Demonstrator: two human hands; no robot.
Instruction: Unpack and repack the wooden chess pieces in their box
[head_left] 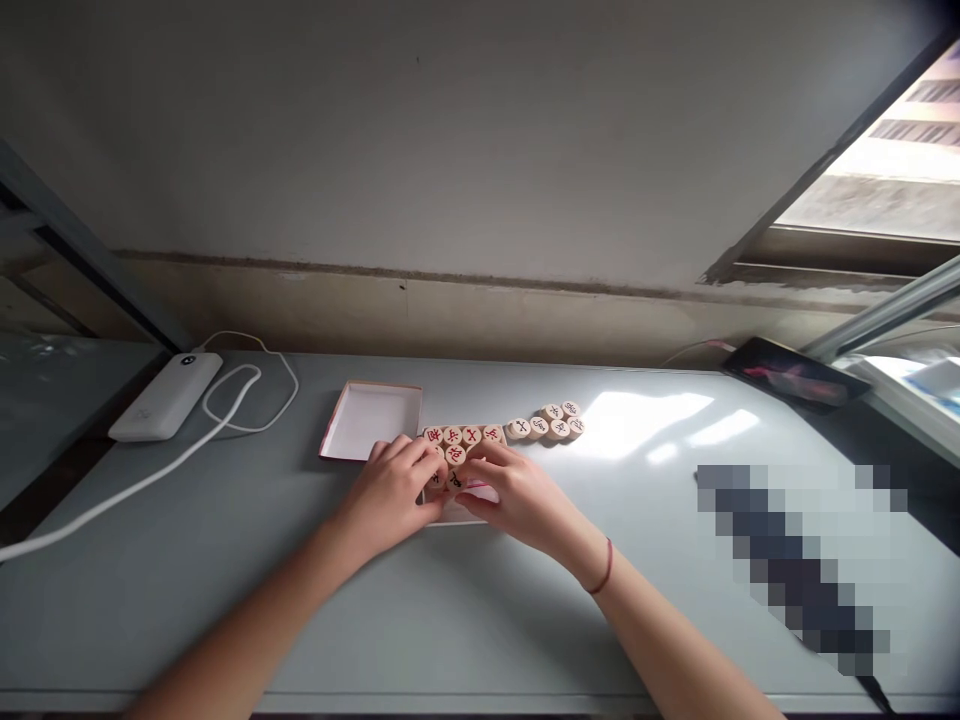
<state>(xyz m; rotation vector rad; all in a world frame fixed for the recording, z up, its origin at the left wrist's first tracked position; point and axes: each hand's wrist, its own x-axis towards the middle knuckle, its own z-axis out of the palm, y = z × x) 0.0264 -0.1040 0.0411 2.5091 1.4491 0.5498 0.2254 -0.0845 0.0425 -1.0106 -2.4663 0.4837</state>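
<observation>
A shallow box [459,522] on the grey desk holds several round wooden pieces with red or black characters, such as a red-marked piece [455,454]. My left hand [401,490] curves over the box's left side, its fingers at the pieces there. My right hand [514,492] reaches in from the right, thumb and fingertips close to a black-marked piece [456,478]; whether it grips that piece is unclear. More wooden pieces [559,429] sit in a cluster to the right of the box. Behind my left hand lies an open white-lined lid [376,418].
A white power bank [169,396] with a white cable [161,478] lies at the left. At the back right is a dark phone [793,374] by the metal frame. A blurred-out dark object [795,575] rests at the right.
</observation>
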